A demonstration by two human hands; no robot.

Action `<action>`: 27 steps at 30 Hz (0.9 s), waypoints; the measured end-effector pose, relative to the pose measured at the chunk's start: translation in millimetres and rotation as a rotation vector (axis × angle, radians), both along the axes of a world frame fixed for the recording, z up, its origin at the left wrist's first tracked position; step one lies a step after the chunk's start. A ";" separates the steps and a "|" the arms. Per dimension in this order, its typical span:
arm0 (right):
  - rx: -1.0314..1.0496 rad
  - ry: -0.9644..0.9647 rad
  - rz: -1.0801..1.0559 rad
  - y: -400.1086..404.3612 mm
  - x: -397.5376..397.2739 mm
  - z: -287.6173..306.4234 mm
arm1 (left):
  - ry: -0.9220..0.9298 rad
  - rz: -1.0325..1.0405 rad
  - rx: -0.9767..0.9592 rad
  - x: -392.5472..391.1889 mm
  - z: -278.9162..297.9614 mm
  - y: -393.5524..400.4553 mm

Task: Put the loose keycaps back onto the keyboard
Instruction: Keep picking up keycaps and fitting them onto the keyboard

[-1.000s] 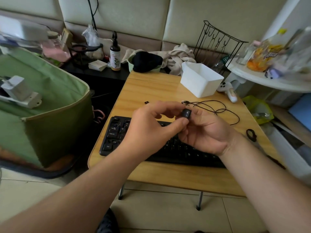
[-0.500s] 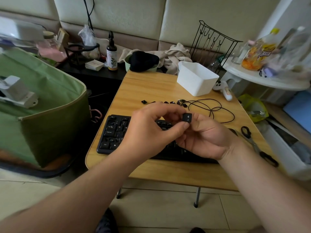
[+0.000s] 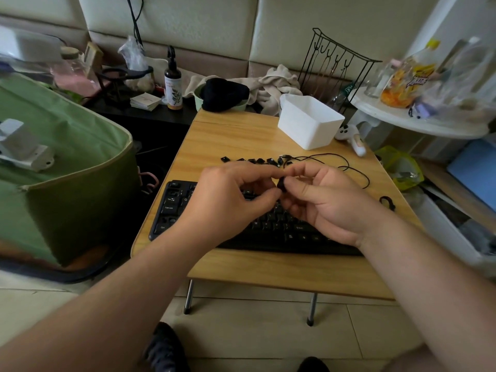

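Observation:
A black keyboard [image 3: 279, 232] lies on the small wooden table [image 3: 241, 140], with some empty key slots showing at its left end. Above its middle, my left hand [image 3: 228, 200] and my right hand [image 3: 324, 202] meet and together pinch one black keycap [image 3: 281, 183] between fingertips and thumbs. Several loose black keycaps [image 3: 255, 160] lie in a row on the table just beyond my hands. My hands hide the keyboard's centre.
A white plastic tub [image 3: 311, 124] stands at the table's back right, a thin black cable [image 3: 338, 163] loops beside it. Black scissors [image 3: 387, 202] lie at the right edge. A green fabric bin [image 3: 67, 183] stands left of the table; clutter lines the back.
My hands have closed together, and the right fingers now join the left in pinching the keycap. More of the loose keycap row has come into view as the camera tilted.

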State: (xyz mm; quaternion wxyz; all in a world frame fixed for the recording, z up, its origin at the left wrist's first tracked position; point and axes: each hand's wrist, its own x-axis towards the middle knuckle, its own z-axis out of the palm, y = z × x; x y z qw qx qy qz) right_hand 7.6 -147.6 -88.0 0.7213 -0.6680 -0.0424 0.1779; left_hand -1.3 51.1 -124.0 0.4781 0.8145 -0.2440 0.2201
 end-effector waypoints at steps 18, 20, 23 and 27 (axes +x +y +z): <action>-0.917 -1.101 0.029 -21.3 -2.4 6.0 | 0.492 -0.347 -0.117 16.3 5.9 2.7; -0.913 -1.185 0.051 -22.9 0.9 5.4 | 0.507 -0.371 -0.062 17.2 5.6 5.7; -0.974 -1.226 0.102 -24.4 7.0 8.0 | 0.516 -0.380 0.017 19.3 3.1 9.2; -1.000 -1.165 0.167 -18.8 8.9 18.2 | 0.556 -0.401 0.001 19.6 4.9 8.3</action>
